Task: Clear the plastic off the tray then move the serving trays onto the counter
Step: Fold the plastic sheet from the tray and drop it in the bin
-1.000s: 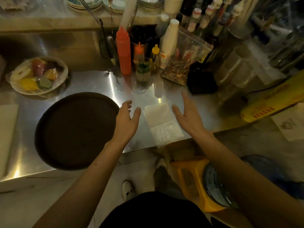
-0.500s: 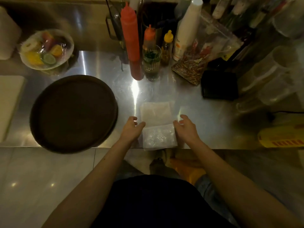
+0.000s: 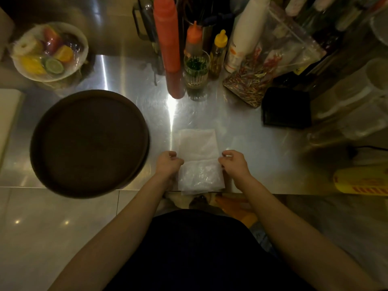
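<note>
With both arms having drawn back, left hand (image 3: 170, 163) and right hand (image 3: 234, 163) are now pinching the plastic (image 3: 199, 162) edges on the counter (image 3: 262, 156), beginning its clearing.

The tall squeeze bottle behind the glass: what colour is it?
Red-orange, cap included: the tall squeeze bottle, seen clearly in the head view.

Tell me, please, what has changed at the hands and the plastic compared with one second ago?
Both hands, left hand and right hand, came down from open above the counter and now pinch the side edges of the plastic. The round tray stayed in place.
</note>
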Tool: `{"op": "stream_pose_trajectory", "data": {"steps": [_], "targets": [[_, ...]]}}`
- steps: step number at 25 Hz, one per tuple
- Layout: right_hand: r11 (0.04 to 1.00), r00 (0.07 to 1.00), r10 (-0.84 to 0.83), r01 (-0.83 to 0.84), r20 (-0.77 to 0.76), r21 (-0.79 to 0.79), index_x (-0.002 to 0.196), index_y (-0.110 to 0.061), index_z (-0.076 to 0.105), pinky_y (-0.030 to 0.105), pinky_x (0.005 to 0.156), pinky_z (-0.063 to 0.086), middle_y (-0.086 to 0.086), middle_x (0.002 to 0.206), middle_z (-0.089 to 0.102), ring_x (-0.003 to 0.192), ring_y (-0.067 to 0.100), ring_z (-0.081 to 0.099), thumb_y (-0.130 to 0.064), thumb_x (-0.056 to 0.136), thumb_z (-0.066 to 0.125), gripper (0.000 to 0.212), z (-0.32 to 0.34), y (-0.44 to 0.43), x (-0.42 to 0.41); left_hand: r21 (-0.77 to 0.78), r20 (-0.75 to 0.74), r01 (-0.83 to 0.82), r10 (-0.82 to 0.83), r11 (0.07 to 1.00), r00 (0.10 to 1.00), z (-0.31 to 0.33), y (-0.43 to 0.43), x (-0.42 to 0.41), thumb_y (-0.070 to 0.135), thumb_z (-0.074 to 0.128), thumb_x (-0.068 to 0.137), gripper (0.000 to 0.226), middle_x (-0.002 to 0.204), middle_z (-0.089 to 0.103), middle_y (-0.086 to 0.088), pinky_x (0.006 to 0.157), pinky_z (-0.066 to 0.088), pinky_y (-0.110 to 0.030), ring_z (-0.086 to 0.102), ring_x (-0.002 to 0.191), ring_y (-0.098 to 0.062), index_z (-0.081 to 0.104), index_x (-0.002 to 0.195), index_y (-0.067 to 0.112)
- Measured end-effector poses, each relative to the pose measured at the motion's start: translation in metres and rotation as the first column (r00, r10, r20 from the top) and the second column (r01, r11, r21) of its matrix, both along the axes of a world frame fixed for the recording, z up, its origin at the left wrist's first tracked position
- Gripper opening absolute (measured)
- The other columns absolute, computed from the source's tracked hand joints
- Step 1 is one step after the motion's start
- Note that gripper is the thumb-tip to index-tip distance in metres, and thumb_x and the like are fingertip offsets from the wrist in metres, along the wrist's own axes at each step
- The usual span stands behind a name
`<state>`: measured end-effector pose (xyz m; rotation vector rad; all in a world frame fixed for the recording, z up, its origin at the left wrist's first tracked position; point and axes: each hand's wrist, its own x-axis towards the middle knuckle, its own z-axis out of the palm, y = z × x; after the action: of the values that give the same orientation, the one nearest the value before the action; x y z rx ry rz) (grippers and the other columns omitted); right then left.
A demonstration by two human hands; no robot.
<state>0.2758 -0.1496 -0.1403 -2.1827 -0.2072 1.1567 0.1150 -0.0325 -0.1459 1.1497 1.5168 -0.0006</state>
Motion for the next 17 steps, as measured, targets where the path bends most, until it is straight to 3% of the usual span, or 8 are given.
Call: {"op": "stream_pose_trajectory", "data": {"steps": [2, 6, 9, 12, 15, 17], "targets": [[1.0, 0.999, -0.022, 0.022, -0.035, 0.011, 0.108, -0.018, 0.064, 0.044, 0.094, 0.052, 0.007, 0.11, 0.064, 0.104, 0.028, 0.061, -0.01, 0.086, 0.059, 0.025, -0.001, 0.005, -0.001, -0.017, 0.049, -0.029, 0.03, 0.999, 0.998, 0.002, 0.002, -0.003, -0.003, 0.061, 0.082, 0.039, 0.103, 0.064, -0.015, 0.08, 0.053, -0.037, 0.062, 0.091, -0.028, 0.062, 0.121, -0.001], [0.994, 0.994, -0.056, 0.064, -0.099, 0.084, 0.093, -0.021, 0.065, 0.039, 0.085, 0.055, -0.001, 0.091, 0.065, 0.095, 0.026, 0.064, -0.001, 0.085, 0.057, 0.023, 0.007, 0.014, -0.005, -0.039, 0.134, -0.054, 0.059, 0.998, 0.989, 0.009, 0.011, -0.009, -0.006, 0.055, 0.086, 0.037, 0.106, 0.065, -0.015, 0.072, 0.056, -0.037, 0.064, 0.085, -0.026, 0.062, 0.122, 0.003], [0.985, 0.989, -0.084, 0.101, -0.121, 0.139, 0.086, -0.026, 0.066, 0.04, 0.084, 0.056, 0.004, 0.097, 0.067, 0.094, 0.027, 0.065, -0.004, 0.085, 0.058, 0.023, 0.014, 0.023, -0.005, -0.117, 0.272, -0.088, 0.117, 0.989, 0.955, 0.028, 0.025, -0.015, -0.005, 0.055, 0.09, 0.028, 0.098, 0.065, -0.014, 0.066, 0.057, -0.035, 0.064, 0.078, -0.024, 0.063, 0.115, 0.005], [0.971, 0.985, -0.101, 0.128, -0.137, 0.201, 0.092, -0.023, 0.067, 0.038, 0.078, 0.058, 0.01, 0.102, 0.067, 0.092, 0.029, 0.066, -0.006, 0.087, 0.059, 0.02, 0.022, 0.031, -0.001, -0.142, 0.359, -0.031, 0.081, 0.989, 0.93, 0.043, 0.043, -0.026, -0.003, 0.058, 0.091, 0.028, 0.109, 0.065, -0.016, 0.08, 0.058, -0.043, 0.065, 0.094, -0.031, 0.065, 0.115, 0.01], [0.957, 0.978, -0.091, 0.138, -0.188, 0.256, 0.105, -0.017, 0.066, 0.034, 0.071, 0.056, 0.01, 0.107, 0.066, 0.093, 0.03, 0.066, -0.006, 0.088, 0.06, 0.021, 0.033, 0.039, 0.0, -0.153, 0.417, -0.016, 0.079, 0.988, 0.905, 0.055, 0.056, -0.034, -0.004, 0.058, 0.09, 0.03, 0.106, 0.067, -0.011, 0.069, 0.061, -0.037, 0.067, 0.098, -0.028, 0.068, 0.109, 0.017], [0.946, 0.971, -0.084, 0.149, -0.223, 0.29, 0.108, -0.016, 0.066, 0.033, 0.07, 0.054, 0.012, 0.11, 0.066, 0.095, 0.031, 0.066, -0.005, 0.088, 0.06, 0.024, 0.04, 0.043, -0.002, -0.145, 0.433, -0.012, 0.074, 0.989, 0.898, 0.064, 0.062, -0.037, -0.004, 0.058, 0.09, 0.031, 0.102, 0.068, -0.007, 0.07, 0.058, -0.032, 0.067, 0.096, -0.025, 0.068, 0.106, 0.02]]}}
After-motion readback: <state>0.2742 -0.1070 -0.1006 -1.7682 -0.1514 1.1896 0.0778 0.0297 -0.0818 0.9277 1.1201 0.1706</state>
